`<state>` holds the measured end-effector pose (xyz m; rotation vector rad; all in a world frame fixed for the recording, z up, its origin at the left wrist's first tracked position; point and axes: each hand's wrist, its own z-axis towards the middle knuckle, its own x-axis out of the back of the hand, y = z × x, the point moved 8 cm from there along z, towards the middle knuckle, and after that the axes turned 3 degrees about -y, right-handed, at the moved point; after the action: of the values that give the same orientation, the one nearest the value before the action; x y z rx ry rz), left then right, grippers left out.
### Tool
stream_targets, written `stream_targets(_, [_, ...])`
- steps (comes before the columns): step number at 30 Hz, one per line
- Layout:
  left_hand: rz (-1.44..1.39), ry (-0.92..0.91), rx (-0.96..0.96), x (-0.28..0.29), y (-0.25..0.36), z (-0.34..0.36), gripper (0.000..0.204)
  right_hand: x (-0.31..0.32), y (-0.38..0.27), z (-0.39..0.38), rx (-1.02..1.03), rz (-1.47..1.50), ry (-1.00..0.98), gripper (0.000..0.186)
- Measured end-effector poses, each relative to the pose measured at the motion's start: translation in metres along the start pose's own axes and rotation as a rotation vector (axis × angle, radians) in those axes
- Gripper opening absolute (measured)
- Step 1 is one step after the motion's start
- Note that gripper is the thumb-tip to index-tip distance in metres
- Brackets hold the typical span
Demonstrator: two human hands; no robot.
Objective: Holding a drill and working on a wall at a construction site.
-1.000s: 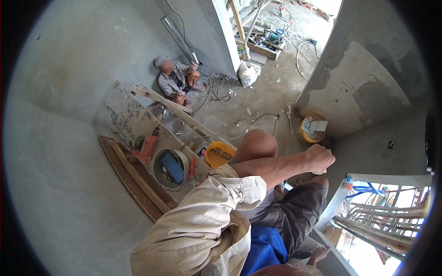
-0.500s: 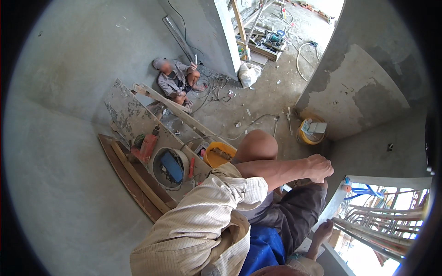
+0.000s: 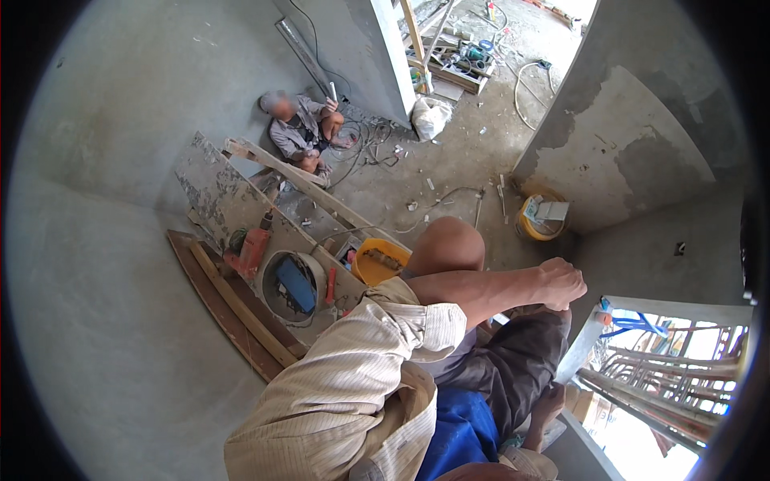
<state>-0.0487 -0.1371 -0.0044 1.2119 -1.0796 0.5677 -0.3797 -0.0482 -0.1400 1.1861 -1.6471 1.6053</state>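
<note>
My left hand [image 3: 561, 284] is closed, seen from its back, above my right knee in dark trousers [image 3: 525, 345]. The curled fingers hide whatever may be in them. My left forearm crosses in front of my bare left knee [image 3: 449, 244], with a cream striped sleeve [image 3: 337, 385] rolled to the elbow. Lower down, my right hand [image 3: 548, 403] is beside the trouser leg, close to the window opening. Its fingers are partly hidden, and I cannot make out a thing in it. Blue cloth [image 3: 459, 437] covers my lap.
A plank platform to the left bears a red power drill [image 3: 253, 247], a bucket with a blue item [image 3: 277, 301] and a yellow tub [image 3: 375, 268]. Another person [image 3: 297, 132] sits by the wall near tangled cables. A yellow bucket [image 3: 529, 228] stands right; scaffolding poles [image 3: 658, 385] show outside.
My right hand has moved left, closer to the trouser leg. My left hand has risen slightly and turned a little, still closed. The whole view has shifted slightly.
</note>
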Motion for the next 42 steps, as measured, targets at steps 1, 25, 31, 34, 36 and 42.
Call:
stream_targets(1, [-0.009,0.001,-0.001,-0.002,0.0,0.001,0.029,0.008,-0.027,0.003,-0.066,0.067,-0.018,0.011])
stream_targets(25, [0.058,-0.01,0.027,0.003,-0.007,0.007,0.034,-0.006,-0.431,-0.173,1.4,0.007,-1.321,0.024])
stream_targets(31, [0.04,-0.02,0.033,0.01,-0.006,0.008,0.035,0.002,-0.45,-0.172,1.489,-0.099,-1.281,0.023])
stream_targets(34, [0.042,-0.034,0.044,0.011,-0.008,0.007,0.033,0.006,-0.448,-0.172,1.534,-0.148,-1.285,0.021])
stream_targets(36, [0.04,-0.033,0.047,0.014,-0.008,0.006,0.032,-0.002,-0.434,-0.184,1.576,-0.221,-1.425,0.02])
stream_targets(42, [0.041,-0.026,0.024,0.021,-0.007,0.003,0.033,-0.015,-0.422,-0.194,1.532,-0.237,-1.58,0.021])
